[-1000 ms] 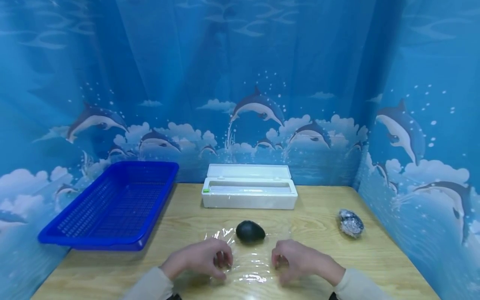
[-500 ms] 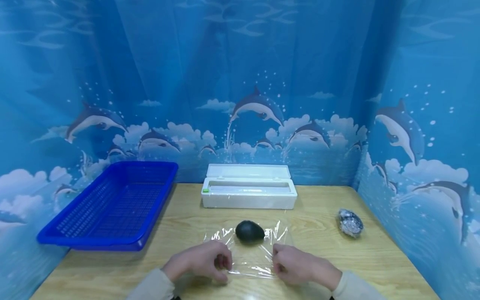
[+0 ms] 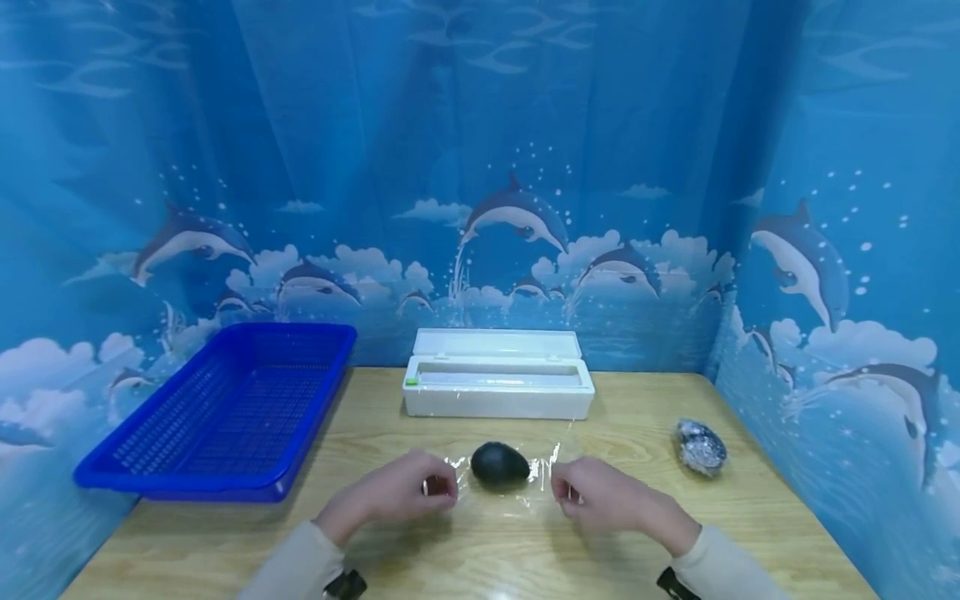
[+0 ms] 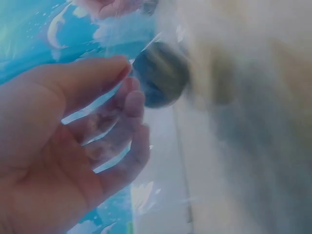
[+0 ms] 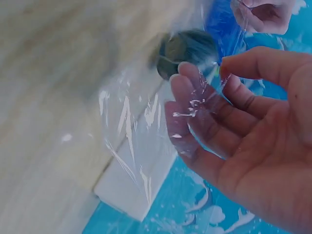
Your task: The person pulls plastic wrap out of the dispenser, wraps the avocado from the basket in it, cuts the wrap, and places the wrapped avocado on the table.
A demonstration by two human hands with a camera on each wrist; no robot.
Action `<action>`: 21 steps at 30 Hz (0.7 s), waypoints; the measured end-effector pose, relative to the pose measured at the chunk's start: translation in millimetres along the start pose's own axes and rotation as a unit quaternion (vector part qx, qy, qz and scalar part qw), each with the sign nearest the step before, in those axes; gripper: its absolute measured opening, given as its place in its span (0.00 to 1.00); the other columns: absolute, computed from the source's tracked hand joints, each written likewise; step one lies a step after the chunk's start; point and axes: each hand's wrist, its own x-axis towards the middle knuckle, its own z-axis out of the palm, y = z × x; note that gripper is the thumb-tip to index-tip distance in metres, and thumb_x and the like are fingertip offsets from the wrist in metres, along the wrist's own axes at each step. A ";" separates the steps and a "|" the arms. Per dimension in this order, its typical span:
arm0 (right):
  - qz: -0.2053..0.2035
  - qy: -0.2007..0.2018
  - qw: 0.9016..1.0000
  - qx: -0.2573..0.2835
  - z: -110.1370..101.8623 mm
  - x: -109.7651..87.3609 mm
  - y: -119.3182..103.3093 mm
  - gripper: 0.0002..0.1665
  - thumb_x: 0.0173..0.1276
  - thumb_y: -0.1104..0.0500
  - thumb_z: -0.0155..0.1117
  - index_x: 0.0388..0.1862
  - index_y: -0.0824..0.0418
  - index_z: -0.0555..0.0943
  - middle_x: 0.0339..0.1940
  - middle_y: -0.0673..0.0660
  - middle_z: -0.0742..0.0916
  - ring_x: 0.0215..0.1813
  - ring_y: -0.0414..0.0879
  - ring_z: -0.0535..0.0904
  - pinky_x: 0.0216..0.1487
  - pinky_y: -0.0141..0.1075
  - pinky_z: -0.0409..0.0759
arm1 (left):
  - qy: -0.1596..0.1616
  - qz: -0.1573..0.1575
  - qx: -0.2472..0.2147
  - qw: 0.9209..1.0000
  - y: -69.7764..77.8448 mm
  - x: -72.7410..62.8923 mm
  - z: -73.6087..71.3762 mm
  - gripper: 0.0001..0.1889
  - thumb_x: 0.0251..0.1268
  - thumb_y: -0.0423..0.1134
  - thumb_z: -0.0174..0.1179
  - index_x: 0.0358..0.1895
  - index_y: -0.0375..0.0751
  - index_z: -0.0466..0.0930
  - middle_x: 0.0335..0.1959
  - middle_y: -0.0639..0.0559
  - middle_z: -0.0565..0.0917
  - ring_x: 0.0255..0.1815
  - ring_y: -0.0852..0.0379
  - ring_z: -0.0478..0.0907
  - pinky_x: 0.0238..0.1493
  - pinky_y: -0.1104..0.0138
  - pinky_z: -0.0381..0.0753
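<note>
A dark avocado (image 3: pixel 500 465) sits on a clear sheet of cling film (image 3: pixel 543 475) in the middle of the table. Left of it, my left hand (image 3: pixel 416 487) pinches the near edge of the film between thumb and index finger, raised off the wood. On the other side my right hand (image 3: pixel 603 496) pinches the film's near right part the same way; in the right wrist view the wrinkled film (image 5: pixel 129 117) drapes over its fingers (image 5: pixel 183 92). Through the film in the left wrist view the avocado (image 4: pixel 161 75) appears blurred.
Behind the avocado stands a white cling film dispenser box (image 3: pixel 498 402) with its lid up. A blue plastic basket (image 3: pixel 281 483) is at the left. A dark object wrapped in film (image 3: pixel 701 447) lies near the right edge of the wooden table (image 3: pixel 495 575).
Both hands have taken hold of the film's near edge and lifted it, moving up and forward toward the avocado. The avocado stays in place.
</note>
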 end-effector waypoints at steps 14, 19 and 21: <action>0.033 0.144 0.989 0.011 -23.2 21.5 17.6 0.07 0.66 0.72 0.63 0.36 0.62 0.84 0.29 0.51 0.87 0.31 0.32 0.77 0.32 0.27 0.81 | 0.097 -0.014 0.021 0.995 -4.0 28.3 -35.9 0.04 0.72 0.35 0.63 0.38 0.44 0.86 0.33 0.52 0.87 0.33 0.66 0.79 0.38 0.73 0.82; 0.068 0.157 0.985 0.019 -20.0 31.9 25.6 0.05 0.67 0.71 0.65 0.37 0.64 0.86 0.30 0.53 0.88 0.32 0.35 0.80 0.33 0.26 0.82 | 0.117 -0.029 0.027 0.992 -11.9 38.7 -37.1 0.05 0.73 0.36 0.62 0.41 0.42 0.87 0.35 0.48 0.89 0.35 0.65 0.80 0.40 0.72 0.82; 0.073 0.161 0.984 0.022 -18.3 35.7 29.8 0.05 0.66 0.71 0.65 0.37 0.65 0.86 0.30 0.54 0.89 0.32 0.36 0.80 0.34 0.26 0.82 | 0.120 -0.028 0.027 0.992 -16.1 41.7 -36.0 0.06 0.74 0.36 0.62 0.42 0.39 0.87 0.36 0.46 0.89 0.35 0.64 0.80 0.41 0.72 0.82</action>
